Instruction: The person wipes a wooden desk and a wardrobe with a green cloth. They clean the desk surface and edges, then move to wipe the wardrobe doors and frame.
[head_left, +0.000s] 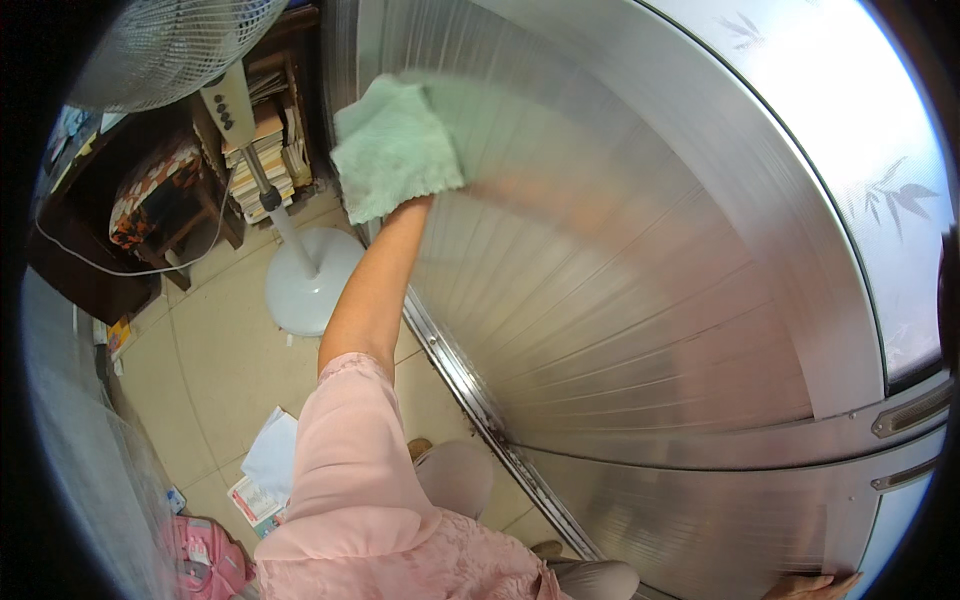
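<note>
A pale green cloth point(395, 150) is spread against the ribbed metal panel of a sliding door point(600, 260), near its far left edge. Under the cloth is my left hand point(411, 206), with the arm stretched far forward; only the wrist end shows and the fingers are covered. The cloth drapes over the hand, which holds it to the panel. At the lower right rim my right hand point(815, 587) rests on the door's metal frame, partly cut off by the picture's edge. Its visible fingers lie stretched out, with nothing seen in them.
A standing fan point(312, 275) is left of the door, its white cord trailing left. Behind it are stacked books point(262, 165) and a stool point(160, 205). Papers point(270, 465) and a pink bag point(205, 555) lie on the tiled floor. A metal track point(455, 365) runs below the door.
</note>
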